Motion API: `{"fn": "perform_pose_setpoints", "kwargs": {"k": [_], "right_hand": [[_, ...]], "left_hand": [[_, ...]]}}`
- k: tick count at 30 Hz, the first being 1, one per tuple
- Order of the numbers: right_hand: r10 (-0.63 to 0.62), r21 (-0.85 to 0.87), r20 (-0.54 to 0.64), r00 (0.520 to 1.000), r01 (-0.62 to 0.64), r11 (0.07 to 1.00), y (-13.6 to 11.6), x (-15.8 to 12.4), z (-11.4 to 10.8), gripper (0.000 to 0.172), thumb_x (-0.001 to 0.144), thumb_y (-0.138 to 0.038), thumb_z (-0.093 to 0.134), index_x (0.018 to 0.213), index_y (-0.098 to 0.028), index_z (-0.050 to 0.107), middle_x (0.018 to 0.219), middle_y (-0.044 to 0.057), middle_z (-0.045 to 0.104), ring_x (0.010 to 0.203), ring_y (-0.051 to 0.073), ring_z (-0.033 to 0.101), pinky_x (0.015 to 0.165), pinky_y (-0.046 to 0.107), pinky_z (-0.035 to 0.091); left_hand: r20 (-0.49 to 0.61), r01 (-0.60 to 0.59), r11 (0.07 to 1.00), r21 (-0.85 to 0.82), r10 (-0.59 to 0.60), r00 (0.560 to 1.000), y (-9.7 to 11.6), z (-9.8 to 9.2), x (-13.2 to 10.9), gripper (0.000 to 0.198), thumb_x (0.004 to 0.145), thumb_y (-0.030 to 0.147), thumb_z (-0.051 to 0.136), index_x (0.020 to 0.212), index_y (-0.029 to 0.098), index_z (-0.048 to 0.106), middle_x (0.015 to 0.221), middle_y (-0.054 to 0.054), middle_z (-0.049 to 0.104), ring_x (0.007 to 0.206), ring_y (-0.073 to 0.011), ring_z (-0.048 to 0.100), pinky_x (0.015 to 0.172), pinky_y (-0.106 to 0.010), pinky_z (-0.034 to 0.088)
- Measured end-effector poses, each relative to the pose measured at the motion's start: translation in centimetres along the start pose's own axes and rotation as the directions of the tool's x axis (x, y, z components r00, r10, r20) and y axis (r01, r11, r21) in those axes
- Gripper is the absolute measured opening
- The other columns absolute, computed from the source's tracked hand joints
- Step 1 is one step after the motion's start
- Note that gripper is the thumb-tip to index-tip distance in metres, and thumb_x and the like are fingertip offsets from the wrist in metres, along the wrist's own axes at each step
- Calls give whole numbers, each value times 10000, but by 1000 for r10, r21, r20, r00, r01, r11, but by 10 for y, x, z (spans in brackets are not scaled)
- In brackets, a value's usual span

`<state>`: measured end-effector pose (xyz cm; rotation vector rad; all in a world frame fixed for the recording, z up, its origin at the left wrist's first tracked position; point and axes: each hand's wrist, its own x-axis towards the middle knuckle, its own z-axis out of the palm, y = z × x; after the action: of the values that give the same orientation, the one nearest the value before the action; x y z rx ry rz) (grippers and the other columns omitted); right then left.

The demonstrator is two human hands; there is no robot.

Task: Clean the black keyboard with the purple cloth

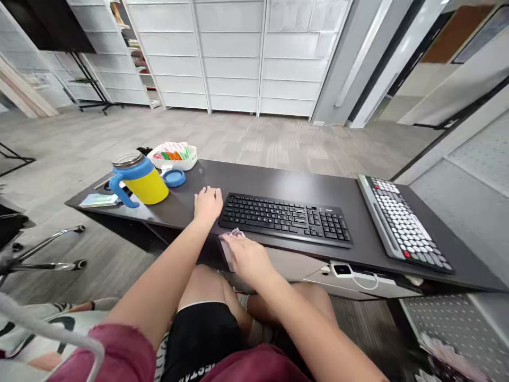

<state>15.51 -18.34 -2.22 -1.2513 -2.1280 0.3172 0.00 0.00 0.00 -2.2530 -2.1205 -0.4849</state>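
My left hand (pixel 208 204) rests on the dark desk (pixel 278 183) just left of a black keyboard (pixel 284 217), fingers curled loosely down with nothing in them. My right hand (pixel 247 256) is at the desk's near edge in front of the keyboard, fingers closed on a small pale cloth or wipe (pixel 233 234) pressed against the desk edge.
A yellow mug with a blue handle (pixel 139 180) stands at the desk's left, its blue lid (pixel 174 178) beside it. Behind is a white tray of colourful packets (pixel 175 154). A second white-and-grey keyboard (pixel 401 223) lies at the right. A chair armrest (pixel 51 249) is at left.
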Motion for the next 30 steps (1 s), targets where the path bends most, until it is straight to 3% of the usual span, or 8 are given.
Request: {"fn": "perform_pose_setpoints", "kwargs": {"k": [4,7,10,12,15,16,19,30], "right_hand": [[137,114,-172,976,-118,986,32,-20,-59,444,1105,-236,455,1460,-238,722,1348,69,822,1066,235,828,952,356,658],[330,140,-358,873,-300,944,80,-40,-112,399,1112,-353,503,1388,-263,777,973,32,856,658,200,746,701,322,629],[410,113,-626,663,-443,889,140,-63,-153,395,1075,-430,573,1334,-244,804,1088,77,846,895,248,786,892,393,629],[485,263,-718,500,-451,853,177,-77,-166,406,1049,-476,609,1303,-225,802,1193,102,826,1084,275,776,1043,465,598],[717,696,-661,222,-175,696,211,-92,-169,392,937,-521,747,1112,-172,778,1073,92,805,1023,251,785,1028,474,623],[770,772,-612,183,-76,631,216,-94,-168,396,892,-517,793,1075,-167,763,1047,86,799,996,243,788,997,464,639],[822,841,-533,200,22,540,219,-98,-165,422,813,-482,871,1075,-167,768,1036,76,807,969,225,788,924,416,664],[814,856,-494,307,8,517,214,-99,-166,440,833,-487,892,1121,-163,812,1072,95,830,977,208,792,923,386,674]], "left_hand": [[-17,52,998,21,-52,999,5,7,1,553,1115,340,356,1494,98,678,1677,-268,550,1606,-398,465,1308,-623,368],[11,66,998,10,-66,998,4,10,4,577,1117,370,358,1549,104,633,1719,-262,504,1634,-394,429,1327,-628,335],[25,66,998,6,-66,998,2,11,6,586,1114,396,368,1560,112,620,1741,-257,474,1646,-394,411,1333,-637,320],[27,70,997,9,-71,997,1,11,7,581,1110,400,378,1556,119,622,1746,-253,471,1646,-390,412,1336,-635,316],[30,68,998,11,-68,997,2,10,7,580,1104,398,389,1556,122,625,1742,-247,479,1644,-384,418,1338,-623,316],[30,64,998,11,-65,997,2,9,7,582,1102,395,390,1557,117,625,1739,-250,482,1642,-386,419,1338,-622,317],[28,58,998,11,-58,998,2,8,8,580,1094,379,397,1552,108,630,1733,-258,486,1637,-394,424,1333,-628,325],[34,69,998,4,-69,997,5,3,9,573,1082,366,407,1535,105,641,1724,-261,496,1633,-386,431,1330,-626,329]]}}
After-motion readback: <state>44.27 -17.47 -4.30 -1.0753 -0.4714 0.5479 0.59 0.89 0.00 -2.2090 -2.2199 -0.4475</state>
